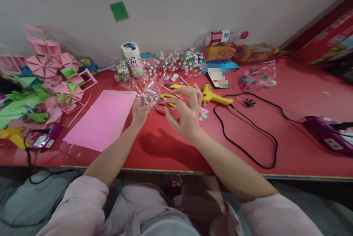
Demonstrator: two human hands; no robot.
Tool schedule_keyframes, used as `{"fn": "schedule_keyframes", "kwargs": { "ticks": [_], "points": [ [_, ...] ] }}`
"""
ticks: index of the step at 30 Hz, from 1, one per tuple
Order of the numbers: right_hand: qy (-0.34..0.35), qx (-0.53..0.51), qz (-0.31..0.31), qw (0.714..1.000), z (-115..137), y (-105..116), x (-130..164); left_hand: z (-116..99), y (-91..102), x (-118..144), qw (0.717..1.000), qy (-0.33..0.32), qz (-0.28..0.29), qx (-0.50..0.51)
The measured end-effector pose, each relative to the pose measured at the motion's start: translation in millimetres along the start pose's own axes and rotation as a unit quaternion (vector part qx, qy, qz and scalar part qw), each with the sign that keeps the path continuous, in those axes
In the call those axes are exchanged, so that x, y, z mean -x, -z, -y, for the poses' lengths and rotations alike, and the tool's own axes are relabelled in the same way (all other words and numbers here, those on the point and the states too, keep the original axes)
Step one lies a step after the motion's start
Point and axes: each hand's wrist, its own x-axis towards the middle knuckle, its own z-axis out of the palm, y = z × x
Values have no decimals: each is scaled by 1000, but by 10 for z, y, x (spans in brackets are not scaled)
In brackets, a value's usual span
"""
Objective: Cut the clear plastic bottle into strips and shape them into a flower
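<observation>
Over the red table, my left hand [140,110] is closed on a crinkled clear plastic bag [151,97] with small shiny bits inside; what they are is too blurred to tell. Just right of the bag hovers my right hand [187,111], its fingers bent and apart, with nothing visible between them. Behind the hands lie a yellow craft knife [179,86] and a tool with yellow and red handles [168,100], partly hidden. A yellow glue gun [216,97] rests close to my right hand, beside pink and green paper stars [203,113].
Pink paper sheets [102,120] lie left, near folded paper models [45,64]. Bags of stars [171,63], a white canister [131,59] and bottles [226,38] line the wall. A black cord [276,144] loops toward a purple power strip [328,133].
</observation>
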Motion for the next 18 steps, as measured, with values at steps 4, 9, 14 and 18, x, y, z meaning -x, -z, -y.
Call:
{"fn": "schedule_keyframes", "kwargs": {
  "ticks": [4, 9, 14, 18],
  "points": [
    [35, 13, 3, 999, -2, -12, 28, -81, -37, 17, 999, -8, -16, 34],
    [54, 31, 45, 997, 6, -65, 47, -122, -73, 40, 999, -8, -20, 26],
    [101, 21, 56, 993, 26, -85, 67, -107, -75, 41, 997, 23, -17, 74],
    [156, -3, 85, 984, 19, -120, 98, -98, -90, 49, 994, 37, -29, 94]
  ]
}}
